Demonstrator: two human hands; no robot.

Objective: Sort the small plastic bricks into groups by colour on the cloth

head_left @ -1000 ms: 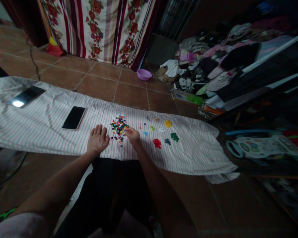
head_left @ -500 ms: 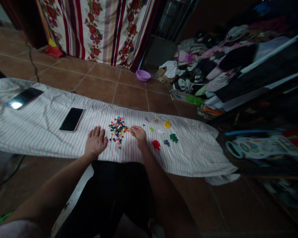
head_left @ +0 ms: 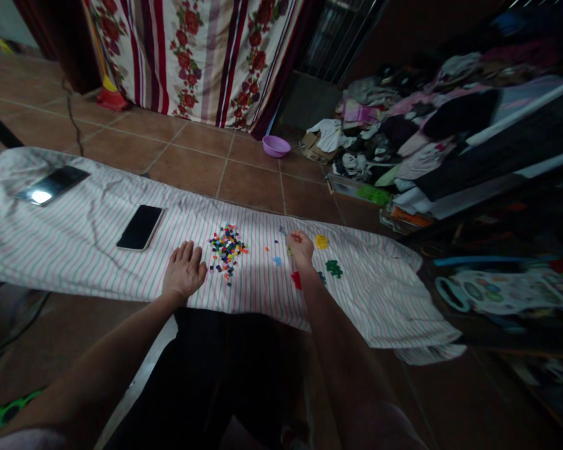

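Note:
A mixed pile of small coloured pieces (head_left: 228, 247) lies on a pink-striped white cloth (head_left: 75, 244) spread over the tiled floor. My left hand (head_left: 184, 271) rests flat on the cloth just left of the pile, fingers stretched out. My right hand (head_left: 301, 247) is further right, fingers pinched together among small sorted heaps: a yellow heap (head_left: 321, 241), a green heap (head_left: 334, 269), a red heap (head_left: 295, 279) partly hidden by my wrist, and a light blue heap (head_left: 276, 260). What the pinch holds is too small to see.
A black phone (head_left: 140, 227) lies on the cloth left of my hand; a second lit phone (head_left: 51, 185) lies at the far left. A purple bowl (head_left: 276, 146) sits on the tiles beyond. Heaped clothes (head_left: 403, 131) and a toy tray (head_left: 502, 290) crowd the right.
My right hand has moved from the mixed pile to the right, toward the sorted heaps near the yellow one. My left hand has stayed flat in place.

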